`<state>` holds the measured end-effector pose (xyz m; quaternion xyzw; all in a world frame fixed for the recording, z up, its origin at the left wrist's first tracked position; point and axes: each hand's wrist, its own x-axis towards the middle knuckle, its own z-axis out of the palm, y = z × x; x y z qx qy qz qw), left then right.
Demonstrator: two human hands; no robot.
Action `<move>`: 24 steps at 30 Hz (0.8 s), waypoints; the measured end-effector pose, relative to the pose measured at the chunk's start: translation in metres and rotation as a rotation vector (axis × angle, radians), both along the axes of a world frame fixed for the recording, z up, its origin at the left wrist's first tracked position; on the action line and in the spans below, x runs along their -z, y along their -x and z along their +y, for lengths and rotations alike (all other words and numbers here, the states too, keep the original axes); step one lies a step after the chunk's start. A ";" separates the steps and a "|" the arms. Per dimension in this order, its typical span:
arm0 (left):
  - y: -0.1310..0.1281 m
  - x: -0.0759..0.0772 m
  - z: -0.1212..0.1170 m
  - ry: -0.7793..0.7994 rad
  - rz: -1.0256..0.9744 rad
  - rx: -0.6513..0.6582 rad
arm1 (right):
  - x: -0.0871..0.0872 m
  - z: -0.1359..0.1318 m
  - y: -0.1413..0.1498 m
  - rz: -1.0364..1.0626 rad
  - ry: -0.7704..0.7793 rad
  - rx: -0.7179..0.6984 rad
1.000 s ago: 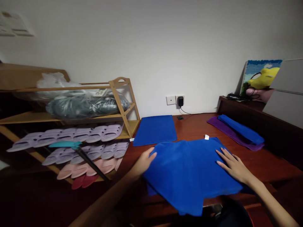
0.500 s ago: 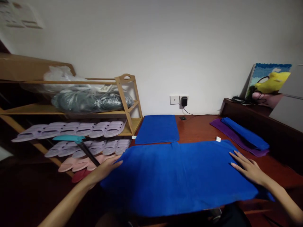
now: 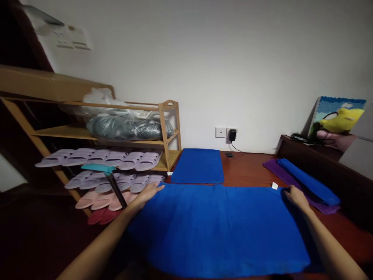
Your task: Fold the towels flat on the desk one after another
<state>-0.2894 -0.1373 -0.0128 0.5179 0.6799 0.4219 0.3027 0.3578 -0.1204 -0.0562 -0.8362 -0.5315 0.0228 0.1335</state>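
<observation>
A large blue towel [image 3: 221, 229] lies spread over the front of the table, with a white tag at its far right corner. My left hand [image 3: 150, 192] pinches the towel's far left corner between thumb and fingers. At the far right corner, just beside the tag, my right hand [image 3: 295, 196] is closed on the towel's edge. Directly behind lies a folded blue towel [image 3: 198, 166], nearly touching the spread one. Beyond my right hand, a folded blue cloth [image 3: 309, 182] rests on a purple cloth [image 3: 271, 167].
A wooden rack [image 3: 169, 132] at left holds lilac slippers [image 3: 125, 159], pink slippers and bagged goods [image 3: 125, 126]. A black pole with a teal top [image 3: 100, 168] stands before it. A charger [image 3: 232, 134] is plugged into the wall; a dark ledge [image 3: 314, 144] bounds the table [image 3: 244, 167] at right.
Both hands have gone from lying open on the towel's sides to gripping its far corners. The view has shifted slightly, so the surroundings sit lower and further right.
</observation>
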 end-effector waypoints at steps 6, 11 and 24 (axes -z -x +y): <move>0.015 0.006 0.004 -0.133 -0.061 0.051 | -0.003 0.008 -0.020 -0.001 -0.020 -0.005; 0.016 0.007 0.008 -0.199 -0.008 0.056 | -0.001 0.011 -0.022 -0.060 -0.025 -0.094; 0.008 0.010 0.043 -0.241 0.132 0.000 | -0.010 0.034 -0.009 -0.189 0.045 -0.060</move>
